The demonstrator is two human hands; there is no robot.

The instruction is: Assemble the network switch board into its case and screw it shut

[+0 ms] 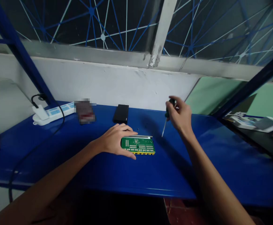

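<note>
A green circuit board (141, 144) with a row of yellow connectors along its near edge lies on the blue table. Behind its far edge runs a thin silvery metal strip (145, 136). My left hand (117, 140) grips the board's left end, thumb at the near side and fingers over the far side. To the right, my right hand (179, 112) is closed round the dark handle of a screwdriver (164, 126). Its shaft slants down, with the tip to the right of the board and apart from it. Tiny dark bits, perhaps screws (138, 129), lie just beyond the board.
Behind my left hand lies a black box-shaped case (121, 113). A white power strip (56, 112) with a plugged-in black cable (63, 115) and a blurred-out item (86, 111) are at the back left. Papers (255, 122) lie at the right. Blue posts (21, 56) flank the table (117, 178).
</note>
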